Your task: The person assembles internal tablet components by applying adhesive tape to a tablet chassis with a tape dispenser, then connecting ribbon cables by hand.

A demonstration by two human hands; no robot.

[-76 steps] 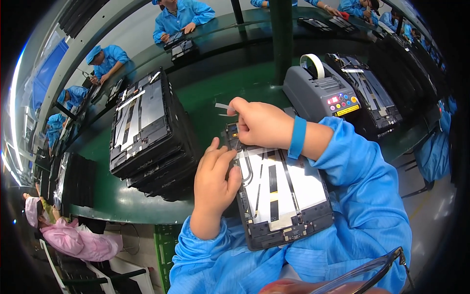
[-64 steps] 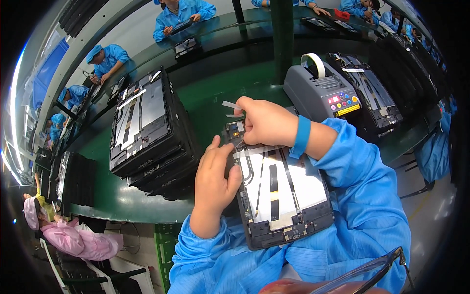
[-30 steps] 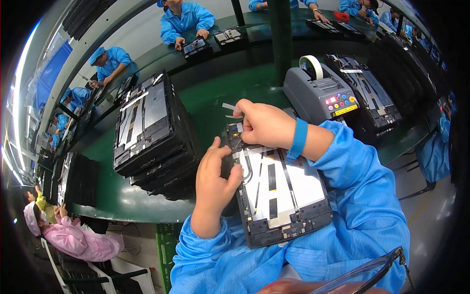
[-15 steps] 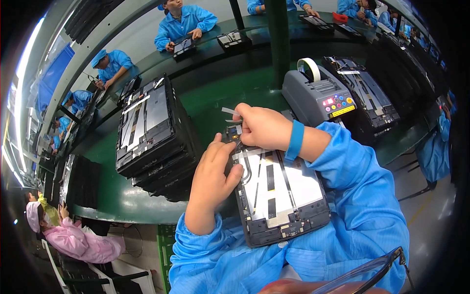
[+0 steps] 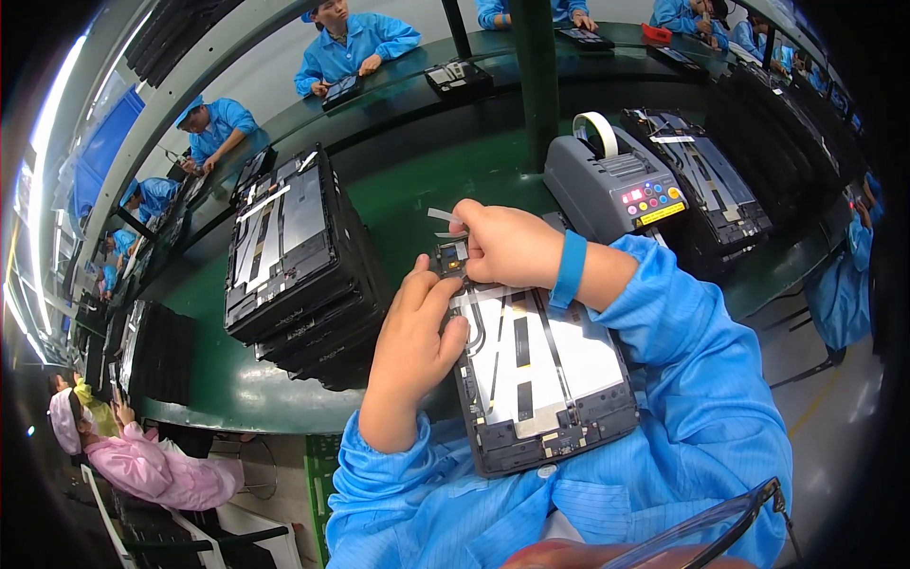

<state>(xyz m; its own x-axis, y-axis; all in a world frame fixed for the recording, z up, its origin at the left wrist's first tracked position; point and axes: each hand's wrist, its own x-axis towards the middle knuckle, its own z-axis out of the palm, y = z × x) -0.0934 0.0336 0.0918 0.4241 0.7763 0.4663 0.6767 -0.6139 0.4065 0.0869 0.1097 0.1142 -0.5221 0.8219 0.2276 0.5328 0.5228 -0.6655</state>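
Note:
An opened tablet (image 5: 550,365), its silvery inside and black frame showing, lies tilted close in front of me. My left hand (image 5: 408,346) rests at its upper left edge, fingers stretched out and thumb apart. Over the tablet's far end is my right hand (image 5: 507,245), its fingers pinched on short translucent strips of tape (image 5: 444,218) that stick out to the left. A tape strip (image 5: 474,296) also lies across the tablet's upper part, just below my hands. My right fingertips hide some of the tablet's top corner.
Left of me stands a tall stack of opened tablets (image 5: 284,237). A grey tape dispenser (image 5: 607,180) with a white roll sits beyond my right hand, and another tablet pile (image 5: 701,180) is right of it. A green post (image 5: 536,85) rises behind. Co-workers (image 5: 355,47) sit across the green bench.
My hands hold almost the same place, and the tape strips remain in my right fingers. Across the bench, a co-worker's tablet has shifted slightly left.

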